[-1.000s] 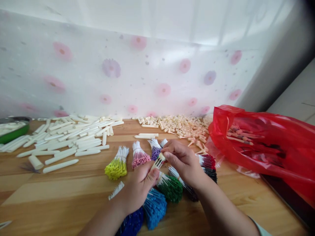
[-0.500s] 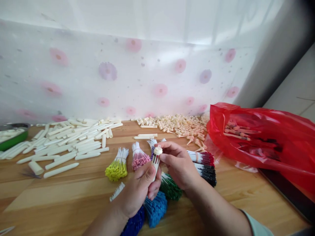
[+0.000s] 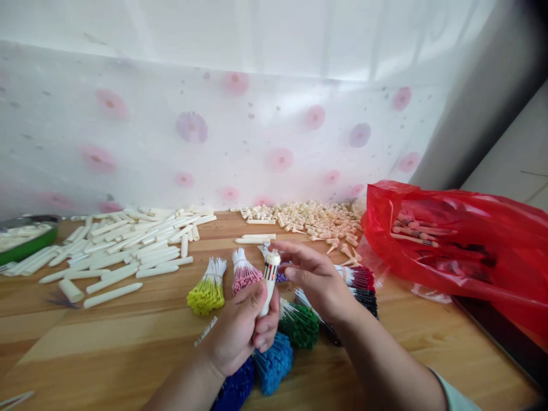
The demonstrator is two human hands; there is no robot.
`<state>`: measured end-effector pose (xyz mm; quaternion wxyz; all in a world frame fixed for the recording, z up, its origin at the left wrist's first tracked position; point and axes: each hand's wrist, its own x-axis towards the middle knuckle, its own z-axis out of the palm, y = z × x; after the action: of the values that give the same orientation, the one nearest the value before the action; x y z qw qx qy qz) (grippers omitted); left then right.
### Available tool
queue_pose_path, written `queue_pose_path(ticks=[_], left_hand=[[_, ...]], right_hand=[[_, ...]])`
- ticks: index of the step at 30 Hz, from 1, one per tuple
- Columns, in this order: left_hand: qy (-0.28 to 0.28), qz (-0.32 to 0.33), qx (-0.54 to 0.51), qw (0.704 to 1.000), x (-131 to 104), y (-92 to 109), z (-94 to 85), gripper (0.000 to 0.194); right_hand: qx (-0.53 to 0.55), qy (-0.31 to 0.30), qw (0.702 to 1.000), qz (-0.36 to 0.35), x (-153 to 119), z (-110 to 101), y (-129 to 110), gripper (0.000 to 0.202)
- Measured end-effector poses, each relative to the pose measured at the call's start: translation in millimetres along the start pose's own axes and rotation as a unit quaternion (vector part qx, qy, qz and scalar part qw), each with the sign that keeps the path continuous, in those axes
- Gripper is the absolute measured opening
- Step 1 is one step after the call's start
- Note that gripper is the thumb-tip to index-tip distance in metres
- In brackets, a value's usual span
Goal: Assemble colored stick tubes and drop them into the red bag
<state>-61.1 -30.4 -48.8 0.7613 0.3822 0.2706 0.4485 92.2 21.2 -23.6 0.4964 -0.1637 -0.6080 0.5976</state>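
Observation:
A white multicolour pen (image 3: pixel 270 279) stands nearly upright in my left hand (image 3: pixel 244 322), whose thumb and fingers wrap round its barrel. Coloured sliders show below its cap. Just right of the pen's top is my right hand (image 3: pixel 319 279), its fingers apart with nothing visible between them. Around the hands lie bundles of thin refills: yellow (image 3: pixel 206 291), pink (image 3: pixel 245 271), green (image 3: pixel 302 324), light blue (image 3: pixel 274 362), dark blue (image 3: pixel 236 385), red (image 3: pixel 363 277) and black (image 3: pixel 367 301). A purple bundle is partly hidden behind my right hand.
White pen barrels (image 3: pixel 141 245) are heaped at the left, beside a green tray (image 3: pixel 45 238). Small cream parts (image 3: pixel 317 220) lie along the back. At the right, a red plastic bag (image 3: pixel 462 217) holds pens (image 3: pixel 419 231) and overlaps a dark flat object (image 3: pixel 492 331).
My right fingers have come off the pen's top and spread apart. The pen shows more of its barrel in my left hand.

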Motion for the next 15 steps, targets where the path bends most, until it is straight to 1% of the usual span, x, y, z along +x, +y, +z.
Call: queue_pose_path(ticks=[3, 5, 7, 9, 11, 12, 15], left_hand=[[-0.007, 0.005, -0.003, 1.0, 0, -1, 1.5, 0.041], [0.003, 0.006, -0.007, 1.0, 1, -2, 0.6, 0.041], [0.018, -0.008, 0.009, 1.0, 3, -1, -2.6, 0.042], [0.028, -0.026, 0.065, 0.997, 4, 1, -7.1, 0.042], [0.034, -0.027, 0.155, 0.987, 3, 6, -11.1, 0.041], [0.023, -0.039, 0.198, 0.979, 2, 8, -12.7, 0.04], [-0.053, -0.065, 0.302, 0.95, 0, 12, -16.5, 0.044]], right_hand=[[-0.083, 0.004, 0.996, -0.039, -1, -1, -2, 0.033], [-0.112, 0.007, 0.993, -0.037, 0, 0, 0, 0.033], [-0.116, 0.031, 0.992, -0.025, 2, 2, 3, 0.027], [-0.124, 0.068, 0.99, -0.019, 4, 3, 6, 0.019], [-0.149, 0.082, 0.985, -0.023, 2, 1, 5, 0.023], [-0.171, 0.072, 0.982, -0.026, -1, -1, 2, 0.028], [-0.229, 0.013, 0.973, -0.029, -18, -11, -11, 0.032]])
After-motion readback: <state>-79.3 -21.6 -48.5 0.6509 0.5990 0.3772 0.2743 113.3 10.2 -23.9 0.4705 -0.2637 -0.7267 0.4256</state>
